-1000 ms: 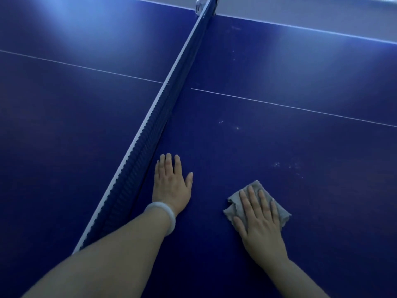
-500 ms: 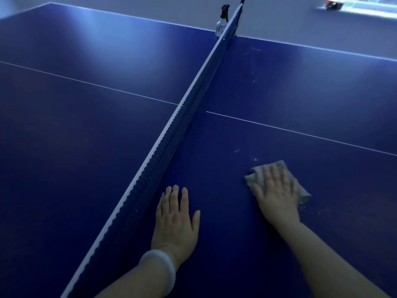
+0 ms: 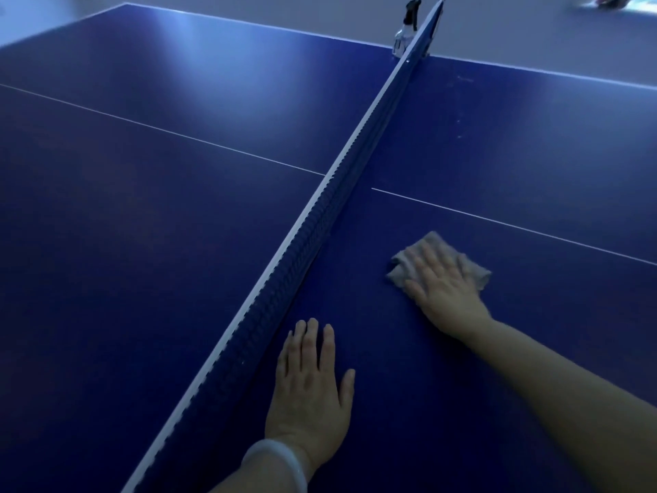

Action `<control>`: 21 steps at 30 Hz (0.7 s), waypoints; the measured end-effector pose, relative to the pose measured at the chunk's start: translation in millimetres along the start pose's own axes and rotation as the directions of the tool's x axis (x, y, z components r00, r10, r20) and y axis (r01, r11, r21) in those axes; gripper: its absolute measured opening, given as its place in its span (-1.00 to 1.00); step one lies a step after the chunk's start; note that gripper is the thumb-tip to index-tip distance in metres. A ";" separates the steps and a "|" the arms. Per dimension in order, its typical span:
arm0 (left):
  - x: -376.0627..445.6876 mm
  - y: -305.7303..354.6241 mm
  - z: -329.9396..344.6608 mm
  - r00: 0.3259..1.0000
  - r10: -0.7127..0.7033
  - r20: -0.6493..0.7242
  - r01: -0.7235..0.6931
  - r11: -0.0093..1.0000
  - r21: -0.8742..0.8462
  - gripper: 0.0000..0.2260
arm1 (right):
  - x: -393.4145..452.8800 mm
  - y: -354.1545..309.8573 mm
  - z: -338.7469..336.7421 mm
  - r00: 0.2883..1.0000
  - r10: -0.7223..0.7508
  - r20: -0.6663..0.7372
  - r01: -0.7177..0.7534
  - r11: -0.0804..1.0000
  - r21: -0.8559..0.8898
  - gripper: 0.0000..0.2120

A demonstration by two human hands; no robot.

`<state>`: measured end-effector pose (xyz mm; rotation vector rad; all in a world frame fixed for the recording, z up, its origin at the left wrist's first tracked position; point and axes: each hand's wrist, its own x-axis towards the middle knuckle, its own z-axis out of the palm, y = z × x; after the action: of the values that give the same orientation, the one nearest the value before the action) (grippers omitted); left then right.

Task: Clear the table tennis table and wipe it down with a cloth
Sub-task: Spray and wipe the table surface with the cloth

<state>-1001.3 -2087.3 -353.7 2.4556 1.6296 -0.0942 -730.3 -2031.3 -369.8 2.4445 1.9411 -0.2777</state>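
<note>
The blue table tennis table (image 3: 515, 165) fills the view, split by its net (image 3: 341, 179). A crumpled grey cloth (image 3: 432, 240) lies on the right half, a little right of the net and just below the white centre line. My right hand (image 3: 441, 293) presses flat on the cloth with straight fingers, covering most of it. My left hand (image 3: 309, 389) rests flat on the table right beside the net, nearer to me, holding nothing. A pale bracelet sits on my left wrist.
A clear spray bottle (image 3: 405, 33) with a black trigger stands at the far end of the net, on its left side. Faint pale specks mark the far right half (image 3: 458, 126). The table's far edge meets grey floor.
My right hand has slid the cloth away from me, toward the white centre line and slightly nearer the net. The left hand stays flat by the net. The view has tilted upward.
</note>
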 end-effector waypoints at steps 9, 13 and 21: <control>-2.2 0.9 -3.5 0.998 0.002 -0.060 0.003 0.997 0.079 -0.43 | 73.6 -23.3 -22.3 0.949 0.304 0.083 -0.312 0.944 0.107 -0.37; -0.1 1.1 -5.6 0.999 -0.010 -0.032 0.012 0.997 0.075 -0.42 | 66.2 -101.0 -10.0 0.980 -0.191 0.062 0.186 0.979 0.077 -0.36; 0.4 -2.1 -0.2 0.998 0.002 -0.070 0.002 0.998 0.058 -0.42 | 109.5 0.2 -25.1 0.932 0.346 0.109 -0.357 0.928 0.109 -0.38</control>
<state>-1003.1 -2086.1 -353.9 2.5294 1.6777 -0.0563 -703.1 -1922.7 -360.8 2.7451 1.4538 -0.5026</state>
